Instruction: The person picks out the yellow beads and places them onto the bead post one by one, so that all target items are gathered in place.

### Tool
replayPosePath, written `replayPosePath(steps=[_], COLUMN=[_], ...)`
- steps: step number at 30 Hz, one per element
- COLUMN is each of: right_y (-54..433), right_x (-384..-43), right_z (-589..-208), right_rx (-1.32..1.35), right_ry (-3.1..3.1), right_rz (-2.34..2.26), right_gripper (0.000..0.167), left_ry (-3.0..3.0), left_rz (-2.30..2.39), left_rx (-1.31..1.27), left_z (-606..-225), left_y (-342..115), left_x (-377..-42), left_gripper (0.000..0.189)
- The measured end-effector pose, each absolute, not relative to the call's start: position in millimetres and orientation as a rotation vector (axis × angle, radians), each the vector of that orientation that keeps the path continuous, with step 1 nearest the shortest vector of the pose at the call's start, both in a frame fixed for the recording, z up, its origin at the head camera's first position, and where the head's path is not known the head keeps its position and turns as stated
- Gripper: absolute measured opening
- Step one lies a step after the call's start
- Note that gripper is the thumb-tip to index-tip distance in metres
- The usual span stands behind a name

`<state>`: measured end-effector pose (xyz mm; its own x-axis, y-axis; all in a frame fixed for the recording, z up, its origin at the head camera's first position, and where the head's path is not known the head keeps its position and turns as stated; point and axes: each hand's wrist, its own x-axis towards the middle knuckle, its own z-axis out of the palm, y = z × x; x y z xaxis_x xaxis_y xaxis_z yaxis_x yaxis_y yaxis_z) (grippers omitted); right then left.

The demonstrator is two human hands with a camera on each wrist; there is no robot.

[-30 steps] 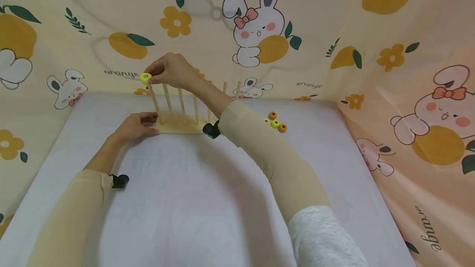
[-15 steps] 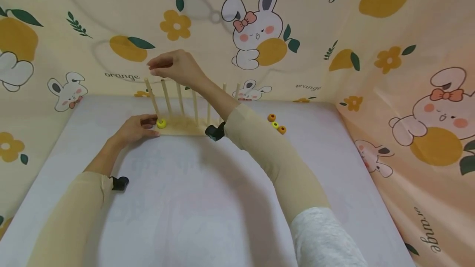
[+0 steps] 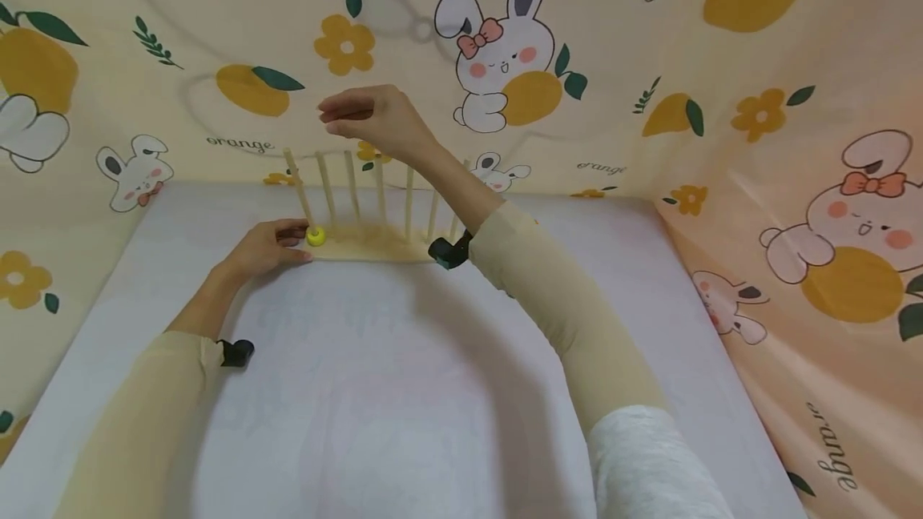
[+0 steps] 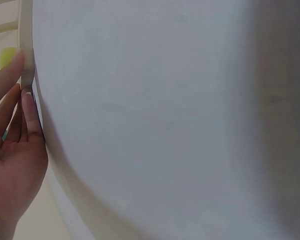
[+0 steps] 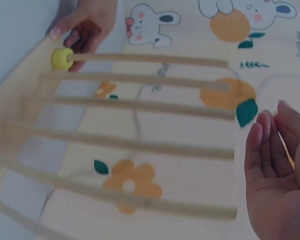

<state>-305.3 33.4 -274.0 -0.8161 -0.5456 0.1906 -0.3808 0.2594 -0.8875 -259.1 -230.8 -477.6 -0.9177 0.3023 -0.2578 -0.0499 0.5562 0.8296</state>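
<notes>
A wooden peg stand with a row of several upright pegs is at the back of the table. One yellow bead sits at the foot of its leftmost peg, also plain in the right wrist view. My left hand holds the stand's left end, thumb at the front edge and fingers around the back; the left wrist view shows that thumb beside the bead. Above the peg tops, my right hand hovers with nothing in it, fingers together and gently bent. In the right wrist view the right hand faces the free peg ends.
A patterned cloth with rabbits and oranges hangs behind and beside the white tabletop. My right forearm crosses over the stand's right part and covers most of the spot where loose beads lay.
The yellow bead left my right hand and dropped down the leftmost peg to the base. That hand then rose and shifted right. My left hand stays at the stand.
</notes>
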Motion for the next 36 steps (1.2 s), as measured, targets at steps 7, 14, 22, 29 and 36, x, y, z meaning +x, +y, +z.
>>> replayPosePath(steps=[7,14,22,29,36], right_y=[66.6,91.1,118.7,144.5,169.4], right_x=[-309.0,-306.8,-304.5,-304.4,-303.3], right_z=[-276.2,-278.7,-278.2,-285.9,-294.0], right_rx=[-0.814,-0.772,-0.792,-0.733,-0.644], right_ry=[2.377,2.389,2.445,2.487,2.51], right_rz=[-1.661,-1.684,-1.709,-1.665,-1.655], right_gripper=[0.027,0.027,0.026,0.028,0.03], left_ry=[2.427,2.424,2.447,2.443,2.428], left_rz=[1.293,1.304,1.304,1.3,1.325], left_rx=[0.204,0.206,0.233,0.229,0.252], left_z=[-478.8,-480.3,-479.2,-479.7,-480.4], left_y=[-227.9,-228.7,-229.1,-228.3,-230.6], left_x=[-262.7,-258.8,-258.4,-258.8,-260.9], left_gripper=[0.08,0.079,0.075,0.076,0.078])
